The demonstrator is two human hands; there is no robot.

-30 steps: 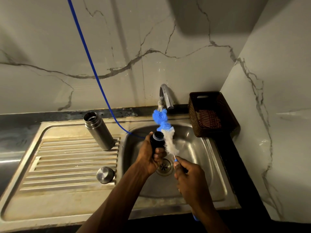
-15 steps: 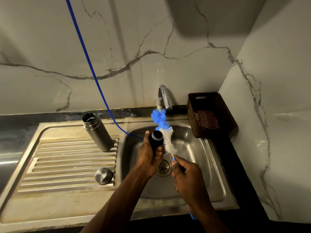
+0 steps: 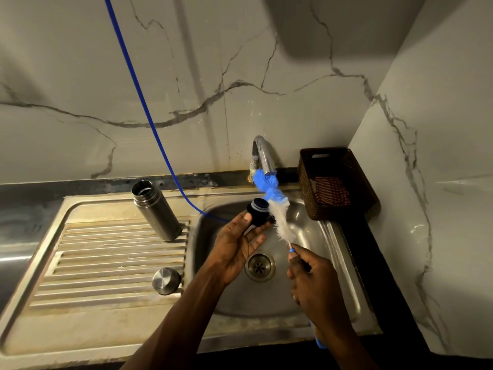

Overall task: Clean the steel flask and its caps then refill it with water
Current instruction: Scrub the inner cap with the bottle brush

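Above the basin of the stainless steel sink (image 3: 344,265), my left hand (image 3: 234,252) holds the small black inner cap with a grey ring (image 3: 258,210) between thumb and fingertips, the remaining fingers spread loosely open beneath it. My right hand (image 3: 314,287) is closed around the blue handle of the long bottle brush with white and blue bristles (image 3: 280,217); the handle's end protrudes below my wrist. The white bristles lie against the right side of the cap, while the blue tip reaches up to the spout of the curved chrome tap (image 3: 262,156) — whether it touches the spout I cannot tell. The cylindrical steel flask (image 3: 157,210) stands open-mouthed on the ribbed draining board (image 3: 106,263), at its far right edge, just beside the basin. The round steel outer cap (image 3: 166,280) rests nearer to me on the same board, well apart from the flask. A thin blue hose (image 3: 144,102) descends along the marble-patterned wall into the basin. A dark woven basket (image 3: 336,182) holding a striped red cloth (image 3: 332,190) sits in the corner, right of the tap. The round drain (image 3: 260,267) lies between my hands.
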